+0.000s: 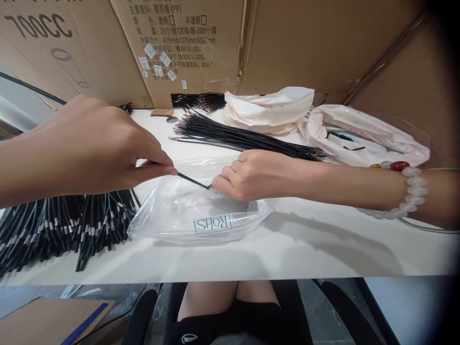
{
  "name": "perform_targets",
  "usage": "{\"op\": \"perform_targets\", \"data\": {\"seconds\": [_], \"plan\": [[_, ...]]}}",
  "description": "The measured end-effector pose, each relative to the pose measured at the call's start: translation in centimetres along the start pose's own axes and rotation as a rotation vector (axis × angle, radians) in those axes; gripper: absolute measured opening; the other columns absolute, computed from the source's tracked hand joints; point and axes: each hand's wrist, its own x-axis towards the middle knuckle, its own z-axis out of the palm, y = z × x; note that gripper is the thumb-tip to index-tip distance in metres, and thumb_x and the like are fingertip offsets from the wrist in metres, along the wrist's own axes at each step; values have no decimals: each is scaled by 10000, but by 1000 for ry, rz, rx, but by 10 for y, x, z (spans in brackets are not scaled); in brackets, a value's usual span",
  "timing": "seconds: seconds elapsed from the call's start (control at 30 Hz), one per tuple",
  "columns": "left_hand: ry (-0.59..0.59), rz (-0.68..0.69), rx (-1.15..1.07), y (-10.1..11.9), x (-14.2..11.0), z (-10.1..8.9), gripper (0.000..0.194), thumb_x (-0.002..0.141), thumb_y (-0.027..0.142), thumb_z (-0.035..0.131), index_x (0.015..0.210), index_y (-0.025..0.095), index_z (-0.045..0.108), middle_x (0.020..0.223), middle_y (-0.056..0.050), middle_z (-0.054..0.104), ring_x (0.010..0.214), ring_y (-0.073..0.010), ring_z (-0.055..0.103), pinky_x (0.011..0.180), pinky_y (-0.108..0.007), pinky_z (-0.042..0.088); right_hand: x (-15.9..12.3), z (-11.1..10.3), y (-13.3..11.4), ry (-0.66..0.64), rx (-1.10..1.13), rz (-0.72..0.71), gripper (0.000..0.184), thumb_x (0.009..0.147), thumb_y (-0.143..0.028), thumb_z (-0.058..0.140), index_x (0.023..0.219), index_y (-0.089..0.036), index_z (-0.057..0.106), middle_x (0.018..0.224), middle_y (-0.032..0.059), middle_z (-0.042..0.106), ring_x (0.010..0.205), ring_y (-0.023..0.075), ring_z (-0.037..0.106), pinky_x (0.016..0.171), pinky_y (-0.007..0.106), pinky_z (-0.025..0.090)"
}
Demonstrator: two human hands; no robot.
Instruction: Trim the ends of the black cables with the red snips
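Between my two hands a thin black cable (pixel 193 180) is stretched, sloping down to the right. My left hand (pixel 104 143) pinches it between thumb and forefinger. At the cable's other end, my right hand (pixel 239 175) has its fingers curled closed; the tip there is mostly hidden by them. Both hands are above a clear plastic bag (pixel 161 211) printed with RoHS, which lies on the white table (pixel 305 254). What the bag holds is hard to make out. Under my left forearm lies a heap of black cables (pixel 72 225) with pale bands near their ends.
Behind my right hand lies a bundle of black cables (pixel 230 134) with bare wire ends. Two white plastic bags, one rolled open (pixel 269 110) and another (pixel 373 129) with small black pieces, stand at the back right. Cardboard boxes (pixel 305 43) wall off the rear.
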Motion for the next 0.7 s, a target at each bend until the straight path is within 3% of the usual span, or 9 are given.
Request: {"op": "perform_targets", "data": {"seconds": [0.23, 0.4, 0.53, 0.7], "plan": [[-100, -38, 29, 2, 4, 2, 776, 801, 734, 39, 726, 436, 751, 579, 65, 644, 481, -133, 567, 602, -343, 472, -2, 6, 1, -28, 16, 40, 313, 780, 86, 303, 920, -160, 438, 634, -16, 535, 521, 117, 469, 466, 271, 221], [-126, -62, 90, 2, 3, 3, 852, 776, 749, -14, 702, 396, 758, 520, 28, 573, 472, -148, 577, 562, -324, 451, -4, 4, 2, -84, 20, 82, 344, 782, 86, 299, 973, -169, 430, 646, -14, 535, 529, 121, 472, 468, 273, 220], [-97, -108, 77, 8, 4, 2, 830, 749, 787, 64, 639, 338, 753, 410, 1, 414, 424, -149, 546, 521, -292, 421, -2, 3, 2, -72, 20, 94, 330, 785, 84, 294, 954, -170, 421, 651, -16, 528, 529, 113, 466, 470, 268, 207], [-135, -187, -11, 17, 9, -1, 768, 700, 825, 136, 574, 348, 724, 384, 24, 422, 340, -118, 451, 487, -280, 402, 0, 5, 1, -12, 25, 77, 302, 790, 80, 285, 901, -169, 416, 640, -14, 525, 528, 119, 469, 462, 275, 189]]}}
